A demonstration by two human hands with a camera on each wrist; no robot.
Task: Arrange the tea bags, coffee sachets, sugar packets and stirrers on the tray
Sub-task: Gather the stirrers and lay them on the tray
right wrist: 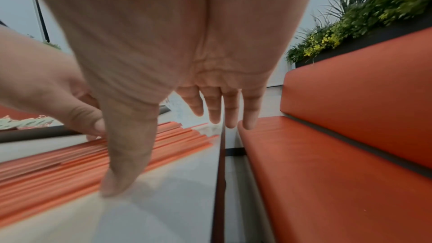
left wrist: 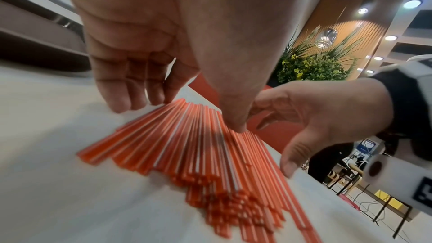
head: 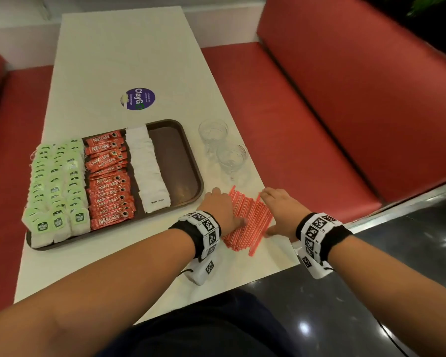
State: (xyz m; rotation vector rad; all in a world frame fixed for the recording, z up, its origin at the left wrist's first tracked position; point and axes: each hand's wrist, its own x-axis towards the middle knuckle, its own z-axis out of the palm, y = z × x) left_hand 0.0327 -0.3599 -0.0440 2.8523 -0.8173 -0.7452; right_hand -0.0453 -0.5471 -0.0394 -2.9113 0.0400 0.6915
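Stirrers (head: pixel 247 220) lie right of the tray (head: pixel 188 161), with the flat left hand (head: pixel 222 210) and flat right hand (head: pixel 283 210) on either side.

White table (head: pixel 119 60), brown tray (head: pixel 188 161), two glasses (head: pixel 213 132), orange stirrers (head: pixel 250 217), round purple sticker (head: pixel 139 98)

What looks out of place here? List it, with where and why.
The stirrers lie in a loose fanned pile on the table, right of the tray, whose right strip is bare. Left hand and right hand flank them. Tea bags overhang the tray's left edge. Nothing looks spilled or damaged.
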